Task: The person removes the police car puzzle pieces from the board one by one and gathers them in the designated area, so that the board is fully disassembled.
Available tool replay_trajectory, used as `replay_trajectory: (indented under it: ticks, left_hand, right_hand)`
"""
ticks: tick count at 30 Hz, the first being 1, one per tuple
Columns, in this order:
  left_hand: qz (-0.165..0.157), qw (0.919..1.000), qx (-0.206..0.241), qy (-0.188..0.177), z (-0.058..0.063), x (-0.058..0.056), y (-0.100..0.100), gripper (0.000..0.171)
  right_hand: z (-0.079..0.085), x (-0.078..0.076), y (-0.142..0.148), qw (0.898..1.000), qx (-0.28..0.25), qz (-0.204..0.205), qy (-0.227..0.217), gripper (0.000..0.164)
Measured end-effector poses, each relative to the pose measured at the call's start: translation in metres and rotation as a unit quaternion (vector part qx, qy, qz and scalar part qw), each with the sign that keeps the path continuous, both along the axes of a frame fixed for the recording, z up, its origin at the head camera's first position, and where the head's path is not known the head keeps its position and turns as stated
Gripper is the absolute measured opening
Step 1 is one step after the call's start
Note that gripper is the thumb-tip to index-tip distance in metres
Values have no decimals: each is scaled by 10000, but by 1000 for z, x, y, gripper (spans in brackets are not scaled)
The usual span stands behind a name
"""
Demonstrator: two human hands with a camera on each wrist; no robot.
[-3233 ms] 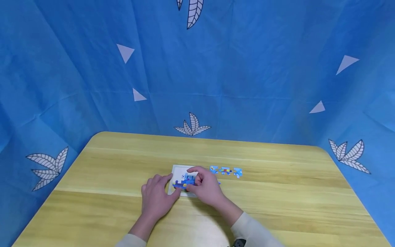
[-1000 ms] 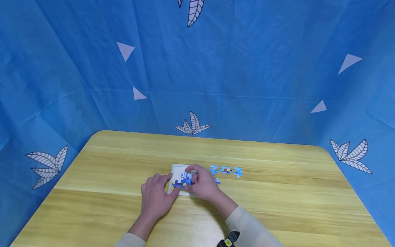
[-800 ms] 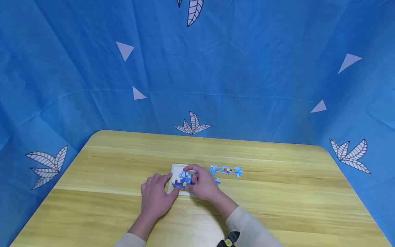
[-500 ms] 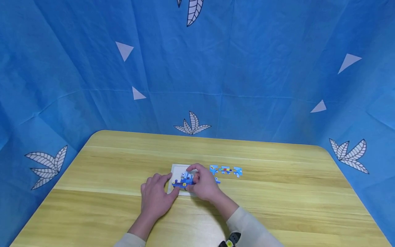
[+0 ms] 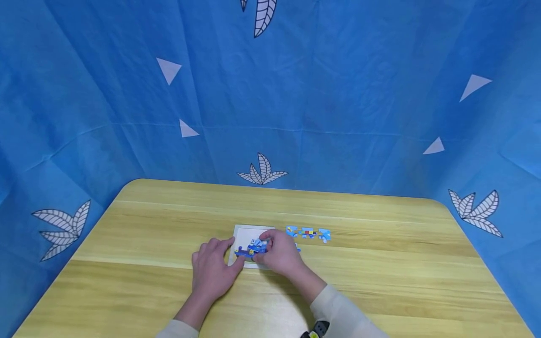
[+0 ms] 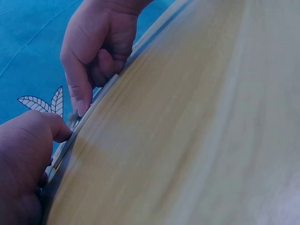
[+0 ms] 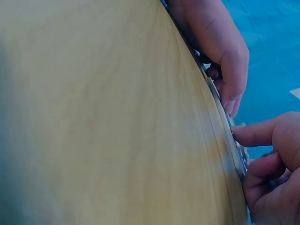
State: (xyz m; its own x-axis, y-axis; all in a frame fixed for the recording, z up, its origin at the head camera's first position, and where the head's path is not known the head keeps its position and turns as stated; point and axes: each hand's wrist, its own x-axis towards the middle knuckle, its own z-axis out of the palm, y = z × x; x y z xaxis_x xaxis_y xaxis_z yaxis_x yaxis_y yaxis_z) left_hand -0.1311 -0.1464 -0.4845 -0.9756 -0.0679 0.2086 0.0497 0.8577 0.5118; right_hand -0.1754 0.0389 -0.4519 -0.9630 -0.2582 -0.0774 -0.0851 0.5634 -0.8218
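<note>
A white puzzle tray [image 5: 244, 233] lies mid-table with several blue pieces [image 5: 249, 251] fitted along its near side. My left hand [image 5: 211, 271] rests flat on the table, its thumb against the tray's left edge. My right hand [image 5: 281, 256] is over the tray's right half and presses a light blue piece [image 5: 255, 243] with its fingertips. In the left wrist view the right hand's index finger [image 6: 79, 96] points down onto the tray edge [image 6: 91, 111]. From the right wrist, that index finger [image 7: 253, 133] reaches the tray edge [image 7: 224, 112] with the left hand [image 7: 220, 51] beyond.
Three loose blue pieces [image 5: 307, 233] sit in a row right of the tray, and a fourth [image 5: 297, 247] peeks out beside my right hand. The wooden table [image 5: 380, 263] is ringed by a blue patterned cloth [image 5: 296, 94] at the back and sides.
My right hand's fingers have drawn slightly toward me over the tray, baring more of its white far part. The left hand has stayed put.
</note>
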Motion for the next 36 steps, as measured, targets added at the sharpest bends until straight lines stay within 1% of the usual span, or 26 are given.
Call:
replay_trajectory:
  ticks: [11,18,25,28,36]
  left_hand:
    - [8,10000,27,4,1,1,-1,56]
    - [-5,10000,-1,-6,0,0,-1,57]
    - [-3,10000,-5,-25,1,0,0,57]
    - [-8,10000,-21,-24,1,0,0,57]
    - [-10,10000,-34,-14,0,0,0,57]
  right_hand:
    - [-4,0,-2,9996,108,101,251,38]
    - [-5,0,-2,9998,-45,-19,206,38]
    - [-6,-2,-3,9998,-18,-158,126,27]
    - [-6,-2,-2,9998,18,-123,180,25]
    - [-7,-1,-3,9987,96,91,496,24]
